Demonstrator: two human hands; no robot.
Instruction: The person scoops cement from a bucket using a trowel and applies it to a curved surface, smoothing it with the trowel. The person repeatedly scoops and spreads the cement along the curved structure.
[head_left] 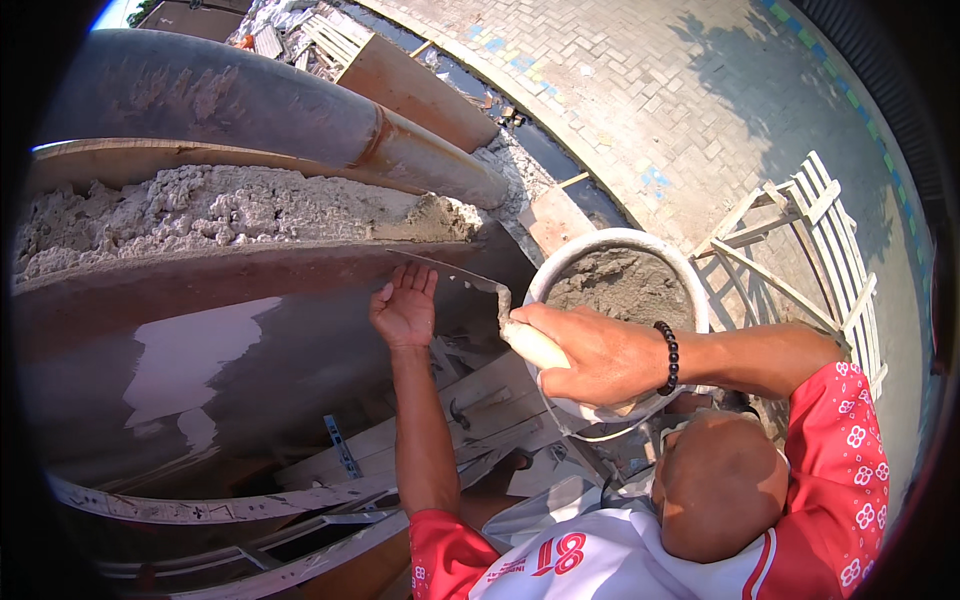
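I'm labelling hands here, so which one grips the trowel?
The right hand, with the dark bead bracelet, grips the trowel by its pale handle; the left hand is open, palm up, near the blade.

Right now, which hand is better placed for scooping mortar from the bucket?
Probably the right hand: it grips the trowel by its handle and appears nearer the bucket. The left hand looks open and empty.

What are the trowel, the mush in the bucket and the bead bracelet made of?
The trowel: its thin, stiff-looking, dull blade is probably metal; the smooth, pale handle could be wood or plastic. The mush: likely wet cement mortar, being grey-brown, thick and lumpy. The bead bracelet: round, dark, shiny beads, perhaps stone, glass or plastic.
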